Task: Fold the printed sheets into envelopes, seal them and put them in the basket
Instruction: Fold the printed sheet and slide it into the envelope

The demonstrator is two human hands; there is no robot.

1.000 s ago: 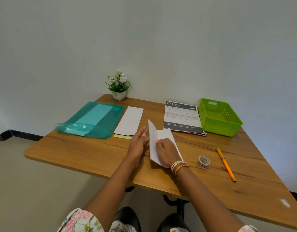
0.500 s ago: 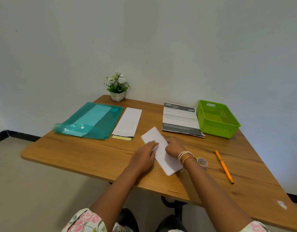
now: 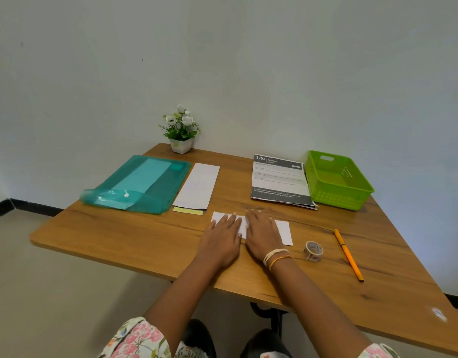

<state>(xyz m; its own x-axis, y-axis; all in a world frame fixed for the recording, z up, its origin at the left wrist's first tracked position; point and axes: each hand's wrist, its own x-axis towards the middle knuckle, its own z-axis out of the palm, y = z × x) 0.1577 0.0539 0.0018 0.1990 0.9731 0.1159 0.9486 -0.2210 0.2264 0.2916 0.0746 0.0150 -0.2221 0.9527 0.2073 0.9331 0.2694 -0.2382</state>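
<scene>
Sheet: folded sheet (image 3: 283,231) pressed flat on table (image 3: 119,236).
L hand (image 3: 222,236): fingers straight, flat on paper.
R hand (image 3: 264,235): same.
Handling: judged light, thin, creasable; best pinched at free right edge.

- left hand (image 3: 224,235) is lying flat, palm down, fingers straight and together.
- right hand (image 3: 263,232) is lying flat just beside it, fingers spread forward, wrist wearing bangles.
</scene>
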